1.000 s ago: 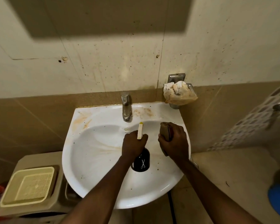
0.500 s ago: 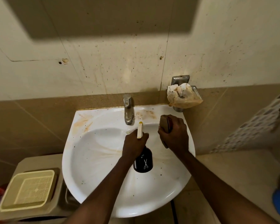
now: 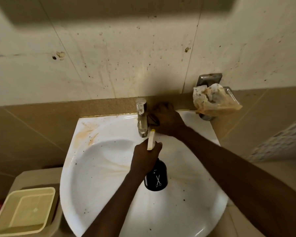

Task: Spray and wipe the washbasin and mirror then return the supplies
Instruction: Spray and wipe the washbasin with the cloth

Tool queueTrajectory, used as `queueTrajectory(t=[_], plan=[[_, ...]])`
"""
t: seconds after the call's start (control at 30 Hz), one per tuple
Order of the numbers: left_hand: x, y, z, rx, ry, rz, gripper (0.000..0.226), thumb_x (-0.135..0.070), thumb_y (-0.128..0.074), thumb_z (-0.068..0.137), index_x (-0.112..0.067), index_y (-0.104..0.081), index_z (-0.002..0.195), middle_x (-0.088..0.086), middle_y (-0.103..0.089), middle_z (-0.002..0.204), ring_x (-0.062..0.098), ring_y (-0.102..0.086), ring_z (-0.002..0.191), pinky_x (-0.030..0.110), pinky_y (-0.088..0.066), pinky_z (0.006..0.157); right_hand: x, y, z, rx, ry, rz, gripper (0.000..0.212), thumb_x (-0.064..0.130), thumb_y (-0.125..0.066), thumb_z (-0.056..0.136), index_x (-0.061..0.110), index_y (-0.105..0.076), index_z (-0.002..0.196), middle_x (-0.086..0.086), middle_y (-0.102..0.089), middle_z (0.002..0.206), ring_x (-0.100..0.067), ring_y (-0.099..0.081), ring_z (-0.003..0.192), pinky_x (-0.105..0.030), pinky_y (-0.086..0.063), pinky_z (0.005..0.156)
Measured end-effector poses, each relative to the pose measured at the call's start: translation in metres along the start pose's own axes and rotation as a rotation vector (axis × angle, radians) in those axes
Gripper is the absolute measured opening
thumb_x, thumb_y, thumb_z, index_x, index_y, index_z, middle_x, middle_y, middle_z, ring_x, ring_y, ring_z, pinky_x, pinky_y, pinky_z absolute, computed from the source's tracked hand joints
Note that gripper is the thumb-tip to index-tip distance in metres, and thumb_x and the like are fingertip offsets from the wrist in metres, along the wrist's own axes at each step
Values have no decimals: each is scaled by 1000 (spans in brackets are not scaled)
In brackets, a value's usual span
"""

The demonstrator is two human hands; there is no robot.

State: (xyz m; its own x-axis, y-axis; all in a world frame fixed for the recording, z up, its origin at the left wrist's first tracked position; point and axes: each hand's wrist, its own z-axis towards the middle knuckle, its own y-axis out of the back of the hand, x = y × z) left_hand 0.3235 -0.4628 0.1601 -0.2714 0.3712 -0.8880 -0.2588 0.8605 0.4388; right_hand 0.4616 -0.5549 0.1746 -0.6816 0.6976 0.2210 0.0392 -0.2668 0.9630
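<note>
White washbasin point(image 3: 96, 168) at frame centre, rust stains on its rim at 10 o'clock. Left hand point(image 3: 145, 159) over the bowl, fingers clamped round the neck of a black spray bottle point(image 3: 156, 179); bottle body hanging below the fist toward 5 o'clock, cream trigger head point(image 3: 151, 140) projecting above the knuckles toward 12 o'clock, just beside the tap point(image 3: 141, 119). Right hand point(image 3: 167, 119) on the back rim at 3 o'clock of the tap, fingers curled on a dark cloth point(image 3: 152, 119); cloth mostly hidden under the fingers, a fold showing between fingers and tap, apparently touching the tap. Stained bag point(image 3: 214, 100) on a wall holder at 2 o'clock. Cream basket point(image 3: 24, 211) at 8 o'clock.
</note>
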Motion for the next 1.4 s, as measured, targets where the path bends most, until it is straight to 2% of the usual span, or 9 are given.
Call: queueTrajectory(t=[0.1, 0.17, 0.37, 0.5, 0.6, 0.77, 1.0, 1.23, 1.4], plan=[[3, -2, -4, 56, 17, -20, 29, -26, -64, 84, 1, -58, 75, 4, -60, 60, 4, -51, 46, 14, -40, 48, -28, 12, -15, 195, 363, -155, 47, 44, -64, 78, 22, -60, 119, -4, -59, 122, -27, -48, 114, -42, -38, 96], [4, -3, -8, 94, 25, 7, 29, -27, -63, 84, -1, -56, 74, 1, -57, 58, 7, -50, 48, 15, -39, 47, -51, 19, -32, 274, 320, -189, 52, 48, -58, 78, 27, -54, 126, 0, -54, 128, -25, -45, 116, -41, -40, 93], [9, 3, -11, 148, -4, 32, 29, -30, -62, 84, -2, -56, 76, 11, -60, 63, 16, -52, 54, 30, -42, 55, -34, 12, -2, 124, 183, -207, 52, 43, -63, 79, 21, -56, 126, -5, -58, 123, -29, -49, 112, -36, -31, 94], [10, 3, -16, 198, -3, 63, 35, -29, -61, 79, 6, -58, 76, 24, -65, 74, 31, -57, 60, 44, -47, 61, -49, 18, -19, 176, 349, -198, 50, 42, -64, 80, 18, -60, 123, -6, -61, 121, -27, -53, 109, -39, -36, 93], [8, -2, -23, 300, 27, 64, 37, -32, -63, 78, 5, -59, 78, 25, -65, 73, 23, -54, 57, 38, -44, 59, -75, 30, -39, 268, 267, -222, 57, 43, -64, 82, 18, -53, 131, -9, -55, 129, -29, -48, 116, -41, -35, 99], [4, -8, -27, 287, 39, 38, 41, -45, -59, 69, -4, -60, 76, 16, -67, 72, 32, -60, 63, 45, -51, 66, -29, 6, -4, 130, 189, -182, 57, 56, -57, 84, 22, -52, 129, -6, -56, 122, -28, -46, 111, -38, -32, 95], [1, 0, -29, 318, 45, 42, 28, -29, -66, 80, -3, -58, 73, 3, -58, 59, 15, -51, 54, 32, -42, 60, -63, 13, -57, 97, 457, -139, 40, 48, -50, 88, 19, -64, 112, -3, -63, 114, -23, -57, 102, -41, -43, 88], [-8, -15, -32, 415, 69, 153, 45, -43, -59, 66, -1, -66, 79, 14, -72, 73, 30, -67, 70, 46, -55, 75, -72, 24, -40, -55, 198, -131, 37, 44, -55, 89, 13, -66, 107, -10, -62, 102, -30, -58, 94, -36, -42, 85], [-18, -32, -34, 494, 23, 136, 46, -44, -59, 70, 0, -66, 76, 19, -71, 79, 35, -66, 78, 46, -53, 76, -74, 26, -33, -96, 215, -167, 33, 41, -65, 83, 14, -68, 103, -10, -63, 100, -31, -57, 90, -32, -37, 84]])
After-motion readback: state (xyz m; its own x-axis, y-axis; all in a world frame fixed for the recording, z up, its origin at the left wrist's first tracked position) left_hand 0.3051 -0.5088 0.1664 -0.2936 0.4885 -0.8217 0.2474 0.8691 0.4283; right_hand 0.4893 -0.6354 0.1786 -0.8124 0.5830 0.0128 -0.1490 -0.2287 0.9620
